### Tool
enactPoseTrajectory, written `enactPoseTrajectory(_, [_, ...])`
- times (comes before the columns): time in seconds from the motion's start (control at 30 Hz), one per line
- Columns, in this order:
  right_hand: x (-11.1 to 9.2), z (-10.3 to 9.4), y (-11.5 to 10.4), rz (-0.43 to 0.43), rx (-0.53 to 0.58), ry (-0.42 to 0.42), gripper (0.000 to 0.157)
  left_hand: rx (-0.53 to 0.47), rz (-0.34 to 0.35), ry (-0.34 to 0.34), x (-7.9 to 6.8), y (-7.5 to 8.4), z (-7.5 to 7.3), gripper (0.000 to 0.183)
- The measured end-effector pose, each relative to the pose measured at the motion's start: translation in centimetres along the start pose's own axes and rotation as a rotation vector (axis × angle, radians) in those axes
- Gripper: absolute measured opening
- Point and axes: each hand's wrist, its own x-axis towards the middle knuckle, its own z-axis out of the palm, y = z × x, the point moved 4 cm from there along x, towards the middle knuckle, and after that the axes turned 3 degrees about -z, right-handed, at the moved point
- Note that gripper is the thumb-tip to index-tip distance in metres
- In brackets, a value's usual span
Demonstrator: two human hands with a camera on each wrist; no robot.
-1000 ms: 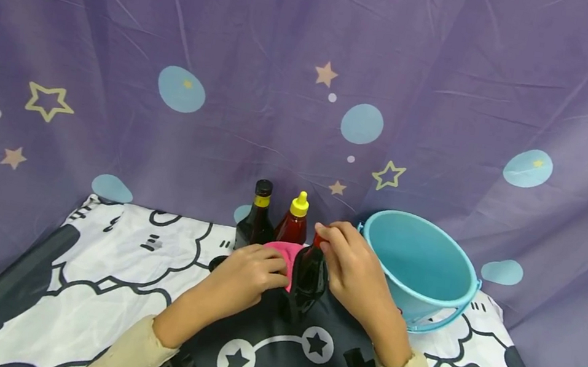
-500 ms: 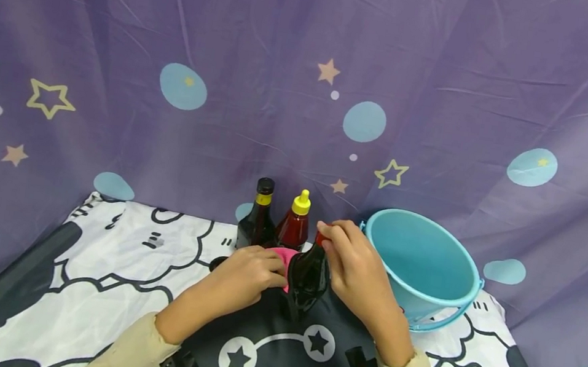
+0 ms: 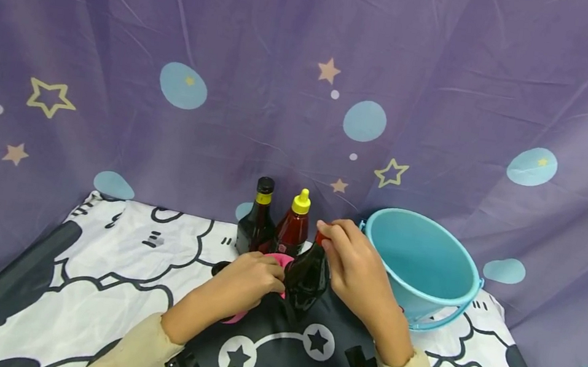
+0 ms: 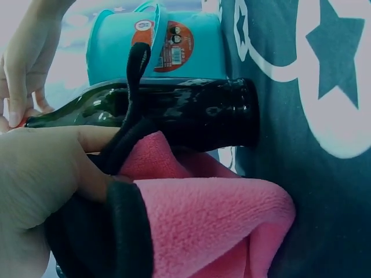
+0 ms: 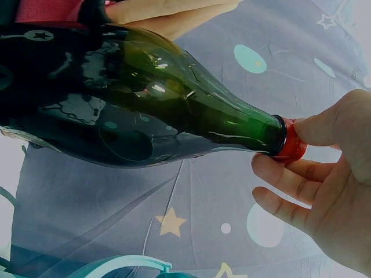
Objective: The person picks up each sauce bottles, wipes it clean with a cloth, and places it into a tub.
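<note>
I'm pinching the cap (image 5: 294, 149) of the bottle (image 3: 306, 279) with my right hand (image 3: 354, 264) and gripping the cloth (image 4: 214, 214) in my left hand (image 3: 252, 277), probably wiping; the next stroke is needing a steady bottle.

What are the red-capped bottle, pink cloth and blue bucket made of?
Red-capped bottle: probably glass, glossy; green translucency, sharp reflections. Clear plastic not ruled out.
Pink cloth: likely plush microfibre, matte; fuzzy pile, soft folds.
Blue bucket: apparently plastic, smooth; even colour, soft sheen.

Purple starry fabric (image 3: 269, 31) hangs, perhaps a curtain.
</note>
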Motion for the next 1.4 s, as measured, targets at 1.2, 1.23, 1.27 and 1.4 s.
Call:
enactPoseTrajectory(1.2, [0.0, -0.2, 0.2, -0.012, 0.020, 0.029, 0.031, -0.169, -0.209, 0.095, -0.5, -2.0, -3.1, 0.039])
enactPoseTrajectory(1.23, [0.0, -0.1, 0.3, -0.014, 0.016, 0.030, 0.032, -0.164, -0.227, 0.139, -0.5, -2.3, -3.7, 0.040])
enactPoseTrajectory(1.27, [0.0, -0.1, 0.3, -0.016, 0.011, 0.031, 0.032, -0.161, -0.247, 0.185, -0.5, -2.4, -4.2, 0.040])
enactPoseTrajectory(1.4, [0.2, -0.1, 0.5, -0.035, -0.014, 0.044, 0.030, -0.166, -0.308, 0.376, -0.6, -2.7, -5.7, 0.040])
